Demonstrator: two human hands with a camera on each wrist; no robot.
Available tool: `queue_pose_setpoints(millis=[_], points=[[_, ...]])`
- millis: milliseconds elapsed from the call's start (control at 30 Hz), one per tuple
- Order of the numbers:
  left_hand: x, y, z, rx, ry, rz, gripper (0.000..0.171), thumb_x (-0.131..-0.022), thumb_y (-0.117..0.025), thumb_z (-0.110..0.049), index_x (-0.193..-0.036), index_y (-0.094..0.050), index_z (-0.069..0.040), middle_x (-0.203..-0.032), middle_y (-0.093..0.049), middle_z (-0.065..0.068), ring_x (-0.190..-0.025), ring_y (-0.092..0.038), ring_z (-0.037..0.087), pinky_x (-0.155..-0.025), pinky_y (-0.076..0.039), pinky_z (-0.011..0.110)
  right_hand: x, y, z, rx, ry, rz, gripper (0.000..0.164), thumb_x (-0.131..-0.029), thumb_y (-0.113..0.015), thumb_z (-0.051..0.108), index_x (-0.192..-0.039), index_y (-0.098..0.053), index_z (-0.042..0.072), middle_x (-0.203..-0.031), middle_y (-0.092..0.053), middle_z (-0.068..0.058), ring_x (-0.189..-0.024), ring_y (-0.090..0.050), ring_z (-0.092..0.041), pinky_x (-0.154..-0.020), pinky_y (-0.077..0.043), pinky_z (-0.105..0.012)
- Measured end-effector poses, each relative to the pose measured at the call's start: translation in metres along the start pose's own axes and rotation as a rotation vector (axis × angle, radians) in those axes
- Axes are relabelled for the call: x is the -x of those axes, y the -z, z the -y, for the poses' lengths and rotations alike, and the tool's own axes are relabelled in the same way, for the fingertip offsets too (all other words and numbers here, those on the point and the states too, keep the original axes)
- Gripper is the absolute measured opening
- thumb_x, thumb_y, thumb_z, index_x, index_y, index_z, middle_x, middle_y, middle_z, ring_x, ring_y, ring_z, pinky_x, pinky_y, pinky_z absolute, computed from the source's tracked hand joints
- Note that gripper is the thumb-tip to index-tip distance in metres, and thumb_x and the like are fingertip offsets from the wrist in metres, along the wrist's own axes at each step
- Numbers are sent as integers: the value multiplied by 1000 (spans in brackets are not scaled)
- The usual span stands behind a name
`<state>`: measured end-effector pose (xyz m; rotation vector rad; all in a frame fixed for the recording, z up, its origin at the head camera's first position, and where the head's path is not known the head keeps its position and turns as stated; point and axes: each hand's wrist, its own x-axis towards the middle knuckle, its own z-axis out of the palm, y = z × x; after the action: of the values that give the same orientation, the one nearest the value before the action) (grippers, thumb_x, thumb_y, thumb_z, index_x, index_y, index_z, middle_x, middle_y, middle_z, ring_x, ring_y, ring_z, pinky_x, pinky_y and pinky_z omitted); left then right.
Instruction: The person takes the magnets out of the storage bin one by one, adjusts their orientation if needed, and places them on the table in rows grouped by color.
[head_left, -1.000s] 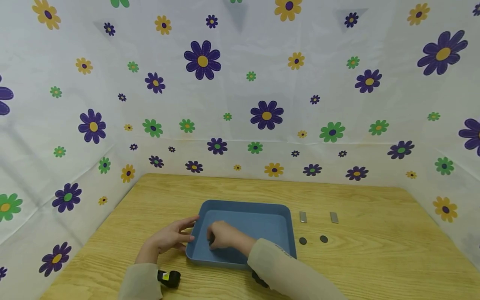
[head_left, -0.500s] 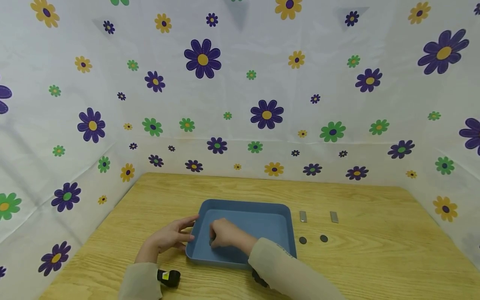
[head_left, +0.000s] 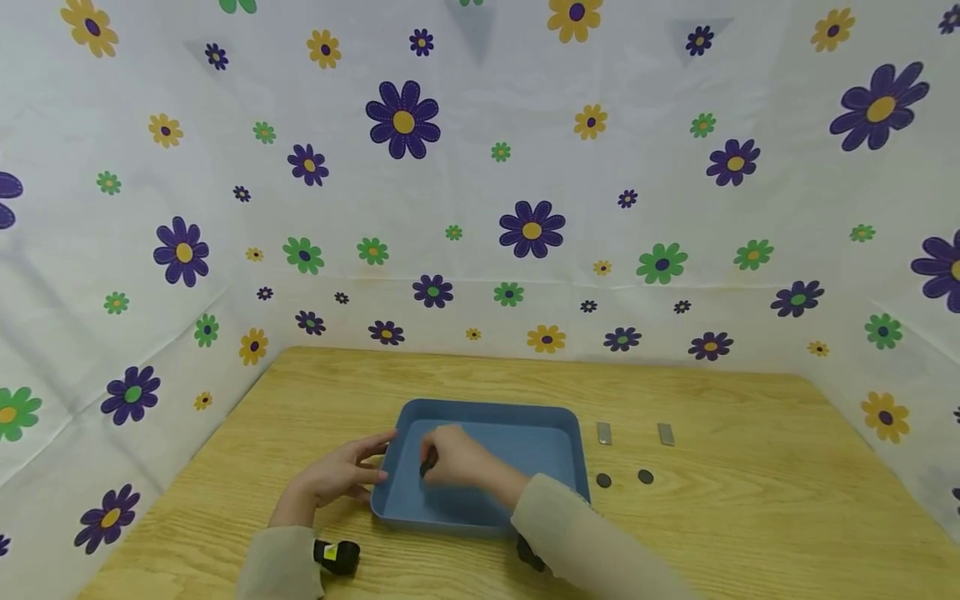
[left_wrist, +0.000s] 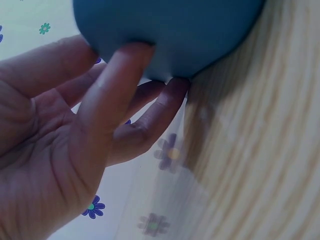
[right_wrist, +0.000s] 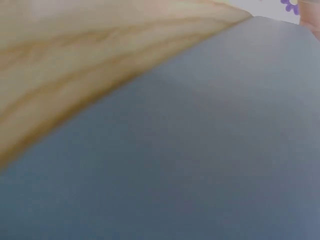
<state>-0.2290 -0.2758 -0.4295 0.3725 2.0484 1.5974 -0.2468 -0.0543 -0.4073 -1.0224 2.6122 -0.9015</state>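
A shallow blue tray point(head_left: 517, 421) lies on the wooden table. My left hand point(head_left: 341, 475) touches its left wall with the fingertips; in the left wrist view, the fingers point(left_wrist: 112, 90) lie fairly straight against the tray's outer side. Over the left half of the tray, my right hand point(head_left: 457, 458) pinches a small dark disc point(head_left: 427, 462); the hand hides part of it. To the right of the tray, on the table, are two similar dark discs point(head_left: 603, 481). The right wrist view is filled mostly by the blurred tray wall point(right_wrist: 200, 145); the right fingers are not plain there.
Behind the discs lie two small grey rectangular pieces, one nearer the tray point(head_left: 604, 433) and one farther right point(head_left: 666, 434). A white flowered sheet point(head_left: 465, 183) stands around the table's point(head_left: 750, 500) back and sides.
My right hand has lifted slightly and shifted a little away from me and to the right, showing more of the dark disc. The left hand and tray have stayed put.
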Motion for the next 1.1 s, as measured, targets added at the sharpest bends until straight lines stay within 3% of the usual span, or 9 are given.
queue_pose_setpoints(millis=[300, 567, 867, 1100], points=[[-4, 0, 4, -6, 4, -9, 68, -87, -54, -8, -141, -14, -2, -139, -12, 31, -102, -50, 27, -66, -50, 36, 20, 25, -7, -136, -17, -27, 14, -72, -68, 0, -83, -63, 7, -76, -58, 2, -68, -54, -7, -60, -45, -20], [-6, -2, 6, -14, 4, -12, 69, -87, -56, -10, -141, -15, -3, -140, -12, 30, -103, -49, 26, -67, -50, 37, 53, 51, -20, -164, -49, -50, 13, -75, -67, 3, -86, -62, 8, -79, -56, 3, -72, -56, -11, -61, -47, -22], [-5, -2, 5, -7, 3, -8, 69, -87, -55, -9, -141, -13, -2, -140, -10, 30, -114, -40, 35, -69, -49, 38, 95, 86, -51, -181, -57, -159, 13, -74, -68, 3, -85, -62, 4, -80, -57, -1, -72, -58, -14, -62, -48, -23], [-3, -1, 4, -20, -3, -13, 69, -87, -55, -9, -141, -13, -2, -140, -10, 31, -109, -45, 33, -70, -49, 39, 134, 116, -78, -202, -122, -205, 14, -75, -67, 2, -86, -59, -1, -82, -57, -5, -73, -59, -18, -63, -48, -27]])
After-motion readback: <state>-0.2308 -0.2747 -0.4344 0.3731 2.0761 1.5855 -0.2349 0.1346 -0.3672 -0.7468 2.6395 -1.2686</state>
